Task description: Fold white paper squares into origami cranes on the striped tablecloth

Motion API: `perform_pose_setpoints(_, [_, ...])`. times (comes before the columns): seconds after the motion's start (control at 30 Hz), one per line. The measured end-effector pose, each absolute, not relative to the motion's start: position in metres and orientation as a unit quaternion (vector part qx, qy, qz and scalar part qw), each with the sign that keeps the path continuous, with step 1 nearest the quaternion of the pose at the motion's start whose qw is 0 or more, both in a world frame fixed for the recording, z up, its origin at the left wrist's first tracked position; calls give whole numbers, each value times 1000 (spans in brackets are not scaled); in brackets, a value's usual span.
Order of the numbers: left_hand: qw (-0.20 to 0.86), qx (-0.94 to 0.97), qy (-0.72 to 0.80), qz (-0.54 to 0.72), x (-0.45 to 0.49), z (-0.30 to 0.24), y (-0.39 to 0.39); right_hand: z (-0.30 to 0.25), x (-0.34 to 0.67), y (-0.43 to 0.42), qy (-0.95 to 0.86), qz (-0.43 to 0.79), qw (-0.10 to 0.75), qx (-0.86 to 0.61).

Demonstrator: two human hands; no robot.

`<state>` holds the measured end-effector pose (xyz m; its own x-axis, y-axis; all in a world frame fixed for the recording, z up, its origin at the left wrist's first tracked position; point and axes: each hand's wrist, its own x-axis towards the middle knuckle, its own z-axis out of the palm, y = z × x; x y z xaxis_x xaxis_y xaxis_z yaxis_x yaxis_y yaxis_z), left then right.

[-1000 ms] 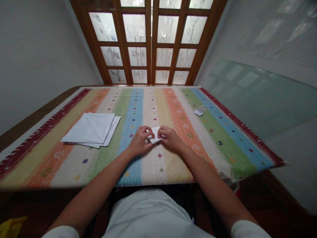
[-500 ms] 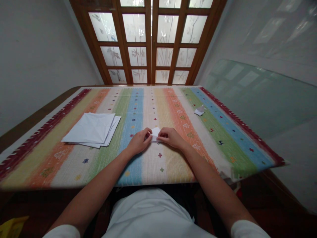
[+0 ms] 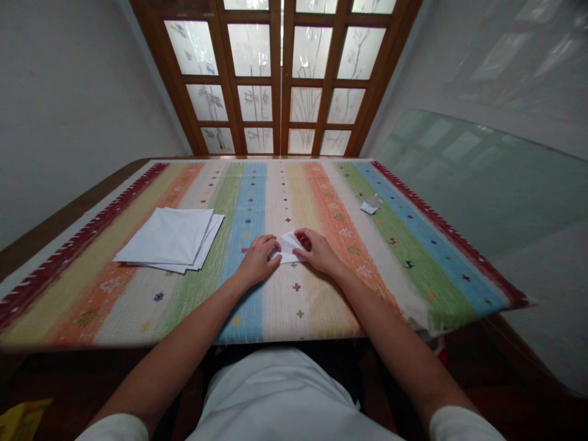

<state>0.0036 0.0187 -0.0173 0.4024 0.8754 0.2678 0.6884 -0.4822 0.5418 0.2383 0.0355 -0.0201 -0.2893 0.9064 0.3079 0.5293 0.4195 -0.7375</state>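
Observation:
A small folded piece of white paper (image 3: 288,247) lies on the striped tablecloth (image 3: 321,294) in the middle of the table. My left hand (image 3: 258,260) has its fingers curled and pinches the paper's left edge. My right hand (image 3: 318,250) presses its fingertips onto the paper's right side, fingers bent. Both hands rest low on the cloth with the paper between them. Part of the paper is hidden under my fingers.
A stack of white paper sheets (image 3: 171,238) lies to the left on the cloth. A small folded paper figure (image 3: 370,204) sits at the far right. Wooden doors with frosted glass (image 3: 281,73) stand behind the table. A glass pane (image 3: 482,177) leans on the right wall.
Both hands moved slightly away from me with the paper. The paper, raised between the fingers half a second ago, now lies flatter on the cloth under my fingertips.

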Motion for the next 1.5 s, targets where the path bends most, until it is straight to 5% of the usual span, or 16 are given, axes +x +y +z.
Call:
perform_pose_setpoints(0.33, [155, 831, 462, 268, 3, -20, 19, -22, 236, 36, -697, 343, 413, -476])
perform_pose_setpoints(0.9, [158, 842, 446, 257, 5, -17, 16, -16, 232, 29, -805, 255, 311, -437])
perform_pose_setpoints(1.5, [201, 816, 472, 266, 1, -12, 17, -14, 241, 33, -742, 259, 377, -490])
